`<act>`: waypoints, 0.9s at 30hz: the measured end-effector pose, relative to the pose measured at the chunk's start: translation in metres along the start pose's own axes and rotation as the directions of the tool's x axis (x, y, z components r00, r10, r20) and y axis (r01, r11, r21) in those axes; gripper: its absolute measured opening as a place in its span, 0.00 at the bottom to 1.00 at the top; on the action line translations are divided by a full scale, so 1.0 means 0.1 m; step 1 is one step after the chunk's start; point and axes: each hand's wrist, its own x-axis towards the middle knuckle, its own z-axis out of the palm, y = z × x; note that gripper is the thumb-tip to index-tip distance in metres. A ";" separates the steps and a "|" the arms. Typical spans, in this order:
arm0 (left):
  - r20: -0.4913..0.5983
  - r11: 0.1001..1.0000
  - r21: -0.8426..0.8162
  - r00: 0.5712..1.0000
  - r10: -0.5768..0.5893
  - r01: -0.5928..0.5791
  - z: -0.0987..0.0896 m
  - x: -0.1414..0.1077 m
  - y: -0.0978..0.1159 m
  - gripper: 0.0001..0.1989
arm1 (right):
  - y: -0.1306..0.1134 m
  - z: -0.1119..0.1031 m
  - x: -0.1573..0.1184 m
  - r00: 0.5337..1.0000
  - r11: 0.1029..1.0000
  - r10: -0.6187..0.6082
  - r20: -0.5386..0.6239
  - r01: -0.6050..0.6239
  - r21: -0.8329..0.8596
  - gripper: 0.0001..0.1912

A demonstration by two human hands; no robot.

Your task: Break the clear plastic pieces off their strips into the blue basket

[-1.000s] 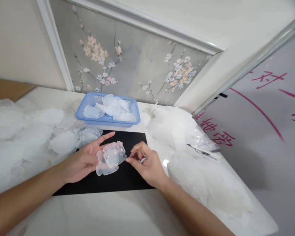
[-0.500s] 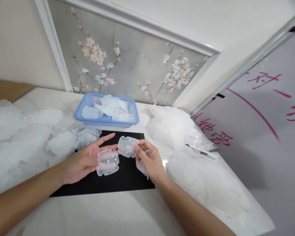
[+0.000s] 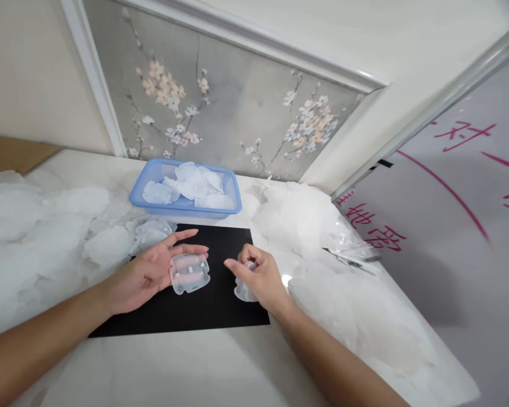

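My left hand (image 3: 146,277) is palm up above the black mat (image 3: 186,316), its fingers spread. A translucent plastic piece (image 3: 190,273) with small bumps rests on its fingers, which show through it. To the right, my right hand (image 3: 258,274) is curled over the mat's right edge, its thumb pointing left. Its fingers are wrapped round translucent pieces (image 3: 243,289) that show below the thumb; how many is hidden.
Behind the mat stands a blue basket (image 3: 184,212) holding similar pieces. Heaps of pieces (image 3: 34,226) cover the left side. Bagged pieces (image 3: 297,217) lie at right, with scissors (image 3: 348,260) beside them and a whiteboard (image 3: 458,226) beyond.
The piece that was pinched upright between my right thumb and fingers has gone from between the hands, and my right hand has curled in. The left hand's piece has moved slightly up and right.
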 end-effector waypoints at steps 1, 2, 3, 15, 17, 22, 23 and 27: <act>0.007 1.000 0.002 1.000 0.003 -0.003 0.00 0.00 0.00 0.46 | 0.00 0.01 -0.03 0.997 0.993 -0.074 0.016 0.075 -0.092 0.19; 0.012 1.000 0.004 1.000 0.006 -0.006 0.00 -0.01 0.00 0.46 | 0.01 0.04 -0.05 0.987 0.973 -0.153 0.050 0.159 -0.170 0.14; 0.017 1.000 0.006 1.000 0.009 -0.009 0.00 -0.01 -0.01 0.46 | 0.03 0.06 -0.08 0.967 0.941 -0.234 0.096 0.250 -0.228 0.09; 0.065 0.940 0.310 0.990 0.126 -0.140 0.08 -0.05 0.02 0.41 | 0.06 0.22 -0.14 0.924 0.922 -0.330 0.191 0.359 -0.144 0.06; -0.025 0.752 0.636 0.970 0.243 -0.172 0.04 -0.05 0.09 0.36 | 0.03 0.16 -0.10 0.987 0.994 -0.106 0.119 0.102 0.039 0.06; -0.013 0.253 0.960 0.891 0.453 -0.115 -0.26 -0.04 0.20 0.18 | 0.05 0.07 0.00 0.960 0.866 0.180 0.215 -0.258 0.428 0.16; 0.001 0.220 0.969 0.891 0.455 -0.114 -0.32 -0.03 0.20 0.16 | 0.05 0.07 0.01 0.951 0.839 0.201 0.234 -0.290 0.460 0.17; 0.047 -0.032 0.999 0.908 0.415 -0.037 -0.50 -0.03 0.15 0.17 | 0.05 0.07 0.01 0.922 0.780 0.253 0.293 -0.373 0.502 0.19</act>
